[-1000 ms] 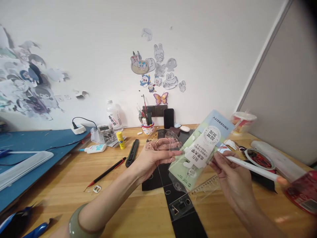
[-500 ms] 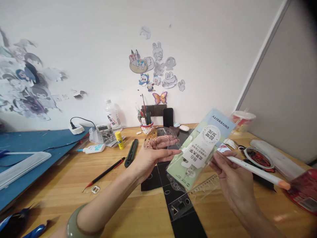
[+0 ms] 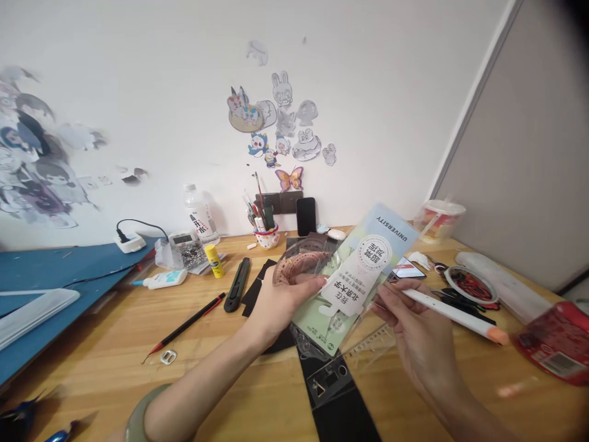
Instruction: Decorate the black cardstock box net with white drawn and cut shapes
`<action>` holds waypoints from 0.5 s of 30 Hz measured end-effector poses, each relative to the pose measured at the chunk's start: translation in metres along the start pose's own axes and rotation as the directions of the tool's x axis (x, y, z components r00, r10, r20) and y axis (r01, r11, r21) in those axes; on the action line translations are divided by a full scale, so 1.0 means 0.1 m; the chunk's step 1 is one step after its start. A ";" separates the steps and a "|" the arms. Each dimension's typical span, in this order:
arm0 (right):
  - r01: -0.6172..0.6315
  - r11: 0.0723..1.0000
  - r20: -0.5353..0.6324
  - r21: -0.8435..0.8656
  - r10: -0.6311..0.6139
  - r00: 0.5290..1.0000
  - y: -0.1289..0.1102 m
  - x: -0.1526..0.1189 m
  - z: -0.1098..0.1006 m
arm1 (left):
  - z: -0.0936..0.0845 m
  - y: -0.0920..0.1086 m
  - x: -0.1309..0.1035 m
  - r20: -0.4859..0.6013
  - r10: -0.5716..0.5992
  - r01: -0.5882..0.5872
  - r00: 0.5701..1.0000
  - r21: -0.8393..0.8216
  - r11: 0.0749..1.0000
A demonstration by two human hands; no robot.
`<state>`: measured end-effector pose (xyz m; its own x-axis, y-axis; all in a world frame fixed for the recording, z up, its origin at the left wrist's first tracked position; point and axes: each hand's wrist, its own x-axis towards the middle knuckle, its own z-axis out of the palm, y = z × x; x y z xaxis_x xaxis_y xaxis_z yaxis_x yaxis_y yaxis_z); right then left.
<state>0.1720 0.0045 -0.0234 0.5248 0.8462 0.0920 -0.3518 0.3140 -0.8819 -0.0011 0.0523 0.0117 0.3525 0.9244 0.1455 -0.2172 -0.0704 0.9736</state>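
Observation:
A clear plastic pouch with a blue-and-green printed card point(image 3: 375, 255) is held tilted between my hands. My left hand point(image 3: 288, 301) is closed on a clear protractor point(image 3: 299, 255), its fingers showing through the plastic and its thumb at the pouch's left edge. My right hand point(image 3: 414, 325) pinches the pouch's right side. A white marker with an orange end point(image 3: 453, 316) is also in that hand. Below the pouch are a clear ruler point(image 3: 368, 344) and a clear stencil plate point(image 3: 329, 380), over black sheets point(image 3: 345, 414) on the table.
On the left lie a box cutter point(image 3: 237, 285), a black pencil point(image 3: 188, 325), a glue stick point(image 3: 213, 261), a glue bottle point(image 3: 164, 279) and a ring pull point(image 3: 169, 356). A pen cup point(image 3: 266, 236) and a phone point(image 3: 306, 216) stand behind. At right are a cup point(image 3: 442, 220) and a red package point(image 3: 554, 344).
My left thumb has shifted onto the pouch's edge, and the protractor sits closer to the pouch. The whole view has shifted slightly; both hands keep their grip.

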 end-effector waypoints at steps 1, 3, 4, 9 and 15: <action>0.001 1.000 0.008 -0.017 -0.001 1.000 0.01 -0.01 0.00 | 0.01 -0.01 0.01 -0.009 0.007 -0.007 1.000 0.003 1.000; 0.000 0.998 0.032 -0.057 0.002 0.999 0.02 -0.03 0.00 | 0.02 -0.02 0.04 -0.031 -0.001 0.001 1.000 0.010 1.000; -0.004 0.997 0.046 -0.077 0.008 0.999 0.02 -0.04 0.00 | 0.03 -0.02 0.05 -0.043 -0.011 0.011 0.999 0.009 1.000; -0.015 0.990 0.077 -0.141 0.026 0.997 0.04 -0.07 -0.01 | 0.10 -0.01 0.05 -0.039 0.031 -0.031 0.999 0.003 1.000; -0.019 0.987 0.069 -0.161 0.030 0.997 0.02 -0.09 0.00 | 0.13 -0.04 0.07 -0.083 0.104 -0.102 0.991 0.024 0.994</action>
<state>0.1666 -0.0019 -0.0262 0.4590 0.8831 0.0969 -0.2319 0.2244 -0.9465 0.0137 0.0538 0.0112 0.2510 0.9401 0.2308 -0.2299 -0.1737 0.9576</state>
